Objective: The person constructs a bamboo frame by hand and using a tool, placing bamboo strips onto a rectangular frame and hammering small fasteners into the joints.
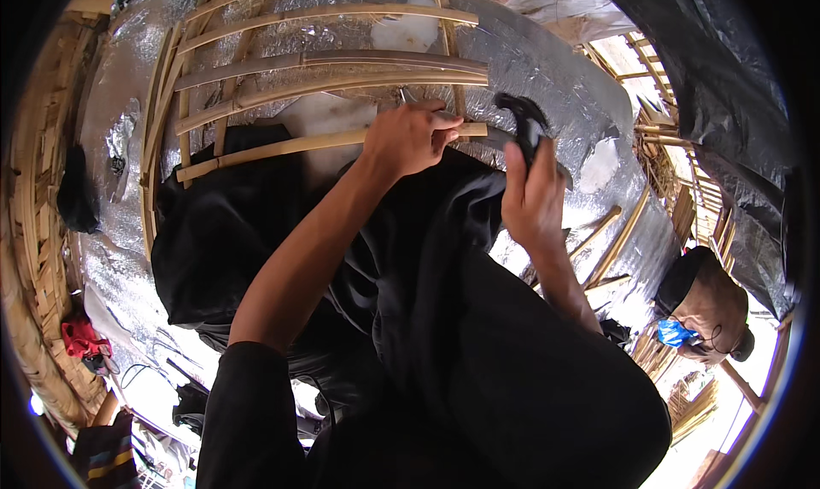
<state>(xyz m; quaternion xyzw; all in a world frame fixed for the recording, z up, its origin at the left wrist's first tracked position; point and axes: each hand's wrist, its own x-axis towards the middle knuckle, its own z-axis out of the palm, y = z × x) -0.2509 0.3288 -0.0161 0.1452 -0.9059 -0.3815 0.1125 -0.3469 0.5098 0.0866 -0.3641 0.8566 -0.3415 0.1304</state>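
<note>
My right hand (pixel 536 194) is wrapped round a hammer (pixel 530 130), its dark claw head raised just right of a slat's end. My left hand (pixel 410 139) rests over the right part of the nearest bamboo slat (pixel 282 148), with thumb and fingers pinched together near that end. Whatever sits between those fingertips is too small or hidden to make out. The slat belongs to a bamboo frame of several crosswise slats (pixel 333 59) over thinner lengthwise strips (pixel 450 40). My black-clothed legs (pixel 427 224) lie under and beside the frame's near side.
Crinkled silver foil sheeting (pixel 564 79) covers the surface under the frame. Loose bamboo pieces (pixel 617 241) lie to the right. Another person (pixel 713 305) is at the far right, near bundled strips (pixel 696 412). A woven bamboo wall (pixel 38 181) stands at left; dark plastic sheeting (pixel 717 70) hangs upper right.
</note>
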